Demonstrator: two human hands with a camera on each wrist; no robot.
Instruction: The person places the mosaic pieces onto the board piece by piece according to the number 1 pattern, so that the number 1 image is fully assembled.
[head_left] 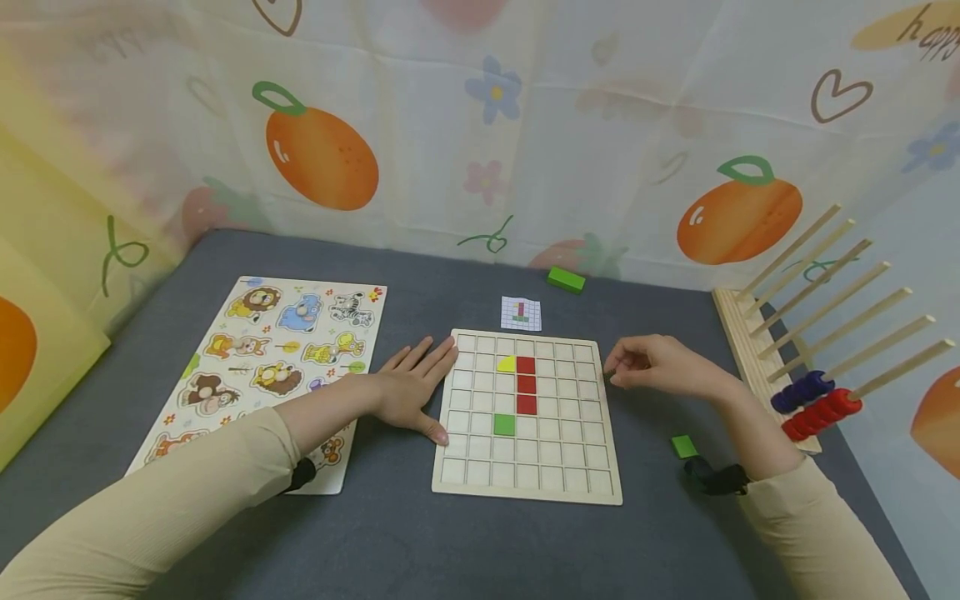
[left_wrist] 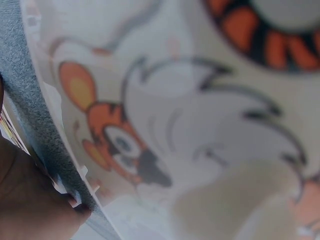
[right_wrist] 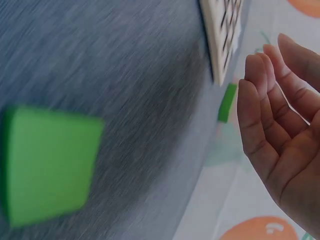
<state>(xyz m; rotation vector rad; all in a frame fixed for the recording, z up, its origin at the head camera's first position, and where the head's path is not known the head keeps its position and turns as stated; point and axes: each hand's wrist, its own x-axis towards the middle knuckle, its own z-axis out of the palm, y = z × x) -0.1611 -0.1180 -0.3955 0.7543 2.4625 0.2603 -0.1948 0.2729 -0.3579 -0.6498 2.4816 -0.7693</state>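
Observation:
A wooden grid board [head_left: 570,479] lies on the dark cloth. My left hand [head_left: 408,387] rests on its left edge, fingers spread and straight. In the board's cells are red squares [head_left: 527,384] in a column, a yellow piece with a rounded corner [head_left: 506,364] left of the top one, and a green square [head_left: 504,425] below and to the left. Just off the board's right side hovers my right hand [head_left: 663,364]. Its fingers are loosely bent, and the right wrist view shows nothing in the palm [right_wrist: 295,170]. Nearer me, a loose green square [head_left: 684,447] lies by the right wrist.
Behind the board lie a small pattern card [head_left: 521,313] and a green block [head_left: 566,279]. An animal puzzle board [head_left: 258,342] sits at left, under the left forearm. A wooden peg rack [head_left: 738,329] with blue and red beads stands at right. A printed curtain hangs behind.

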